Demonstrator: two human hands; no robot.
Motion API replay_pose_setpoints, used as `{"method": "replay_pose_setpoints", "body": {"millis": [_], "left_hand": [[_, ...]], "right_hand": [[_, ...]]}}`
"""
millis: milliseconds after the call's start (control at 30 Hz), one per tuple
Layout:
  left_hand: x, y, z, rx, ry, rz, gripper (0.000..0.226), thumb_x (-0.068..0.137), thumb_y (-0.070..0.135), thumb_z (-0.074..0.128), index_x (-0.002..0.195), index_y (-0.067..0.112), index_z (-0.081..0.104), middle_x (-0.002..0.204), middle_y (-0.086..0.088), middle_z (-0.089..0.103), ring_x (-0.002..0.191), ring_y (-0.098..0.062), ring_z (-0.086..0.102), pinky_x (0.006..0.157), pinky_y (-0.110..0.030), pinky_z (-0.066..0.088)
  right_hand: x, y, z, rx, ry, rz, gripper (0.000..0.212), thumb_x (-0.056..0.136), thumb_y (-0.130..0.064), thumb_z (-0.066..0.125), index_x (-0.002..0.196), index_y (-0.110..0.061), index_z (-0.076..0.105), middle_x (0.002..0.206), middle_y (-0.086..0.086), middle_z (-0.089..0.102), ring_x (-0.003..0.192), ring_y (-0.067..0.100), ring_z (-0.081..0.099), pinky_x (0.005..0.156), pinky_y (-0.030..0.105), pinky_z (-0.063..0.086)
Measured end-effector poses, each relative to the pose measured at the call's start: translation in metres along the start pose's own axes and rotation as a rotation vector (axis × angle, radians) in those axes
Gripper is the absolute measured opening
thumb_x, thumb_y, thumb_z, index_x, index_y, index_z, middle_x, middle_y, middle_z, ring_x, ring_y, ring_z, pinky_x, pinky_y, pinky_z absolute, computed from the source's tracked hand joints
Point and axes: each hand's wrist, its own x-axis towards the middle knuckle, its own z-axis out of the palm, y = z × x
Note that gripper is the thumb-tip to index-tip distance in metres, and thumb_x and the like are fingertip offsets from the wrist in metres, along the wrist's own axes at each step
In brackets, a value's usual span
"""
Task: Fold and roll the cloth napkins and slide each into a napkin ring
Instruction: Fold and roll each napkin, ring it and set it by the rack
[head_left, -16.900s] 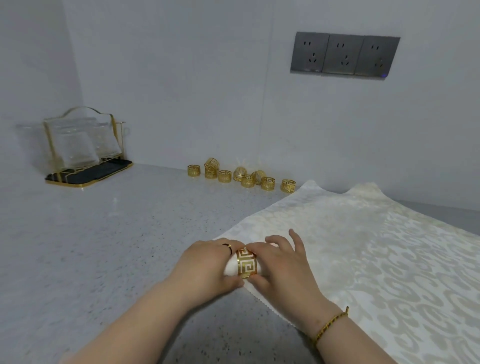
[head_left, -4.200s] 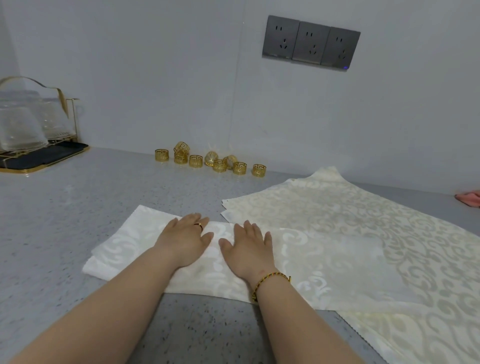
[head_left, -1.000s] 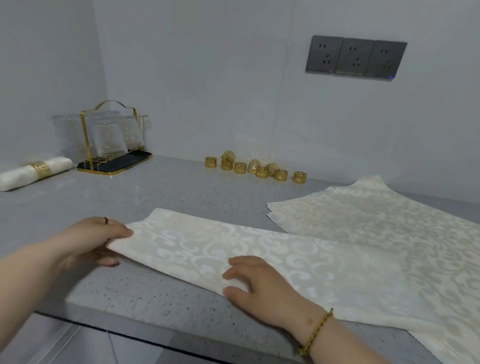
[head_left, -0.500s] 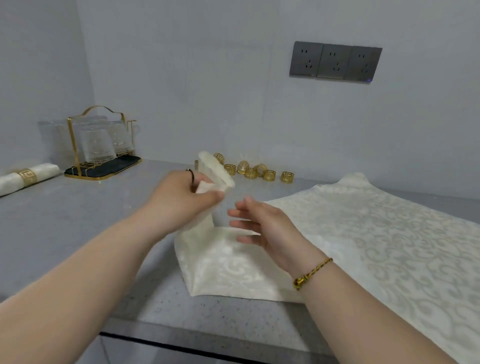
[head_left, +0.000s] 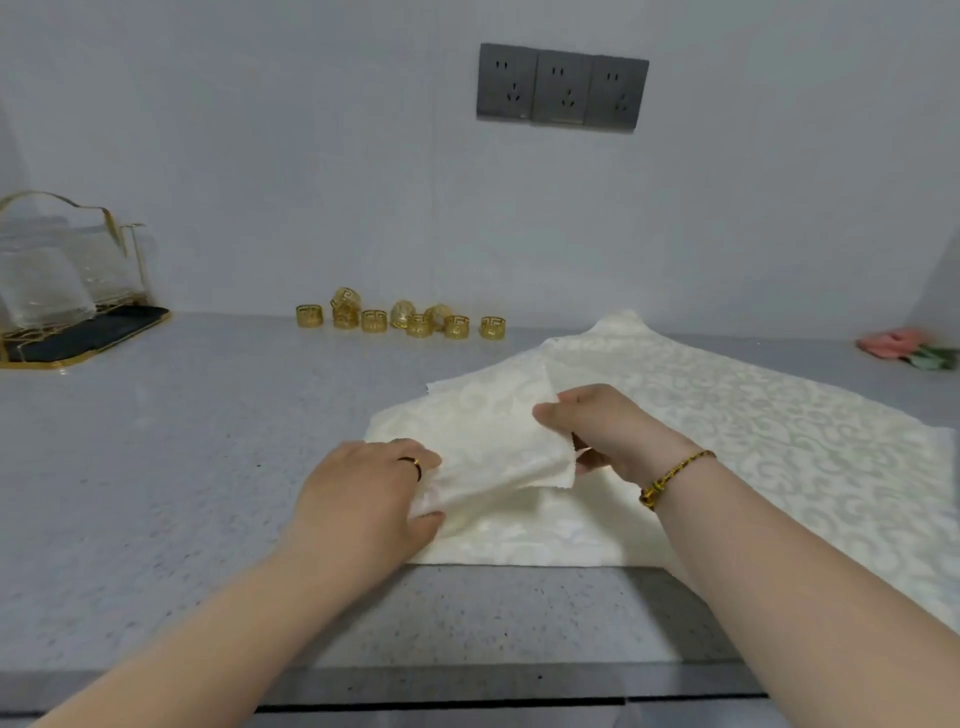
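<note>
Cream damask napkin (head_left: 488, 441) on grey counter (head_left: 156, 467), partly folded, front edge near counter lip. Left hand (head_left: 363, 493) pinches near-left end; right hand (head_left: 608, 431) grips lifted flap at its right edge — flap spans between hands, off surface. Long axis of flap runs left-right, so likely next: lay flap flat, then roll. Both hands touching cloth. Gold napkin rings (head_left: 405, 318) well apart, by back wall — left hand side slightly nearer. More napkins (head_left: 753, 415) just right.

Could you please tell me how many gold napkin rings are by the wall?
9 gold openwork metal napkin rings, clustered on the grey speckled counter against the wall; one sits stacked atop another; more could hide behind them.
</note>
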Motion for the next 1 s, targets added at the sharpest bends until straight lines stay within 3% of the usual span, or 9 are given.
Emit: {"method": "replay_pose_setpoints", "body": {"millis": [67, 233, 367, 467, 600, 733, 800, 900, 1000], "left_hand": [[-0.005, -0.013, 0.014, -0.001, -0.059, 0.020, 0.031, 0.058, 0.047, 0.061, 0.079, 0.027, 0.072, 0.078, 0.015, 0.068, 0.062, -0.010, 0.066, 0.048, -0.021, 0.045], [-0.017, -0.026, 0.036, 0.014, -0.154, -0.012, 0.043, 0.060, 0.052, 0.061, 0.085, 0.020, 0.075, 0.089, 0.006, 0.073, 0.068, -0.009, 0.070, 0.051, -0.020, 0.052], [-0.014, -0.030, 0.042, -0.165, -0.153, -0.110, 0.080, 0.067, 0.064, 0.022, 0.133, 0.026, 0.047, 0.140, 0.014, 0.041, 0.116, -0.009, 0.053, 0.091, -0.023, 0.044], [-0.016, -0.034, 0.048, -0.254, -0.144, -0.058, 0.091, 0.059, 0.068, 0.012, 0.136, 0.030, 0.041, 0.143, 0.019, 0.032, 0.127, -0.010, 0.042, 0.103, -0.023, 0.033], [-0.017, -0.033, 0.052, -0.295, -0.137, -0.001, 0.058, 0.073, 0.046, 0.038, 0.123, 0.024, 0.058, 0.131, 0.011, 0.050, 0.117, -0.014, 0.054, 0.097, -0.023, 0.036], [-0.015, -0.035, 0.052, -0.164, -0.135, 0.126, 0.042, 0.075, 0.035, 0.038, 0.093, 0.021, 0.073, 0.095, 0.004, 0.072, 0.083, -0.013, 0.070, 0.063, -0.026, 0.054], [-0.016, -0.038, 0.056, -0.157, -0.121, 0.170, 0.045, 0.088, 0.041, 0.031, 0.094, 0.024, 0.073, 0.097, 0.007, 0.071, 0.086, -0.009, 0.069, 0.067, -0.025, 0.053], [-0.017, -0.041, 0.061, -0.207, -0.127, 0.204, 0.075, 0.090, 0.063, 0.008, 0.109, 0.022, 0.068, 0.113, 0.014, 0.060, 0.104, -0.005, 0.058, 0.088, -0.024, 0.042], [-0.017, -0.041, 0.063, -0.160, -0.090, 0.209, 0.069, 0.095, 0.053, 0.009, 0.103, 0.023, 0.070, 0.105, 0.009, 0.068, 0.094, -0.008, 0.066, 0.079, -0.021, 0.048]], "right_hand": [[0.005, 0.013, -0.010, -0.122, 0.072, 0.015, 0.040, 0.089, -0.012, 0.052, 0.054, -0.013, 0.033, 0.045, 0.001, 0.038, 0.040, 0.012, 0.037, 0.039, 0.017, 0.031], [0.007, 0.046, -0.023, -0.317, 0.106, 0.124, 0.046, 0.088, -0.010, 0.052, 0.052, -0.015, 0.022, 0.049, 0.000, 0.025, 0.044, 0.014, 0.028, 0.045, 0.023, 0.021], [0.004, 0.062, -0.030, -0.149, 0.107, 0.168, 0.047, 0.089, -0.013, 0.054, 0.054, -0.016, 0.023, 0.054, 0.001, 0.026, 0.047, 0.013, 0.027, 0.050, 0.025, 0.024], [-0.002, 0.070, -0.041, -0.016, 0.094, 0.141, 0.048, 0.088, -0.010, 0.054, 0.055, -0.018, 0.020, 0.048, -0.003, 0.034, 0.037, 0.009, 0.027, 0.044, 0.020, 0.024], [-0.007, 0.081, -0.052, 0.064, 0.111, 0.085, 0.051, 0.087, -0.008, 0.057, 0.054, -0.018, 0.020, 0.044, -0.007, 0.025, 0.031, 0.005, 0.020, 0.035, 0.015, 0.022], [0.001, 0.089, -0.044, 0.023, 0.186, 0.031, 0.051, 0.084, -0.003, 0.060, 0.052, -0.017, 0.023, 0.043, -0.007, 0.022, 0.035, 0.008, 0.023, 0.045, 0.022, 0.027], [0.006, 0.094, -0.040, 0.012, 0.229, 0.015, 0.050, 0.083, -0.001, 0.059, 0.052, -0.017, 0.024, 0.041, -0.007, 0.023, 0.037, 0.009, 0.023, 0.056, 0.027, 0.031], [0.009, 0.097, -0.039, 0.008, 0.235, -0.002, 0.047, 0.083, 0.000, 0.058, 0.054, -0.015, 0.025, 0.047, -0.003, 0.025, 0.042, 0.013, 0.025, 0.050, 0.024, 0.027], [0.010, 0.099, -0.039, -0.018, 0.233, -0.023, 0.040, 0.083, 0.000, 0.059, 0.057, -0.016, 0.032, 0.055, -0.001, 0.027, 0.049, 0.015, 0.029, 0.049, 0.026, 0.030]]}}
